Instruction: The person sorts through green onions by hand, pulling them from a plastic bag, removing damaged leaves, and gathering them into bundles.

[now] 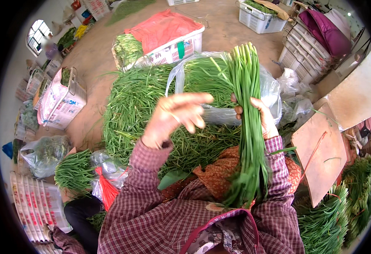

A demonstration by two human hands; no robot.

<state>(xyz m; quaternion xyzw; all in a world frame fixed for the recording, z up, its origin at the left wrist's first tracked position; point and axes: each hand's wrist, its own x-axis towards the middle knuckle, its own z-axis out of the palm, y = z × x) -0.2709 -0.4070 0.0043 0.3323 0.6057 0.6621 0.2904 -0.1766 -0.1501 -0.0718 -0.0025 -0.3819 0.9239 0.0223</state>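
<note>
My right hand [265, 118] is wrapped round a thick bunch of garlic chives [249, 84], held upright in front of me. The bunch's pale cut ends point up and away, and its leaf tips hang blurred over my lap. To the left of it, my left hand [177, 114] is raised with its fingers apart and nothing in them, slightly smeared by motion. Below both hands spreads a heap of loose chives [130, 99]. Beyond the heap, more chives [206, 78] lie in a clear plastic bag [274, 95]. An orange patterned cloth [224, 167] covers my lap.
A white crate [194, 42] under red sheeting [164, 29] stands ahead. On the left are red ties [106, 190], a chive bundle [73, 171] and another crate [73, 99]. A board [321, 146] leans at my right, beside tied bundles [325, 216]. Another person's leg [83, 218] shows lower left.
</note>
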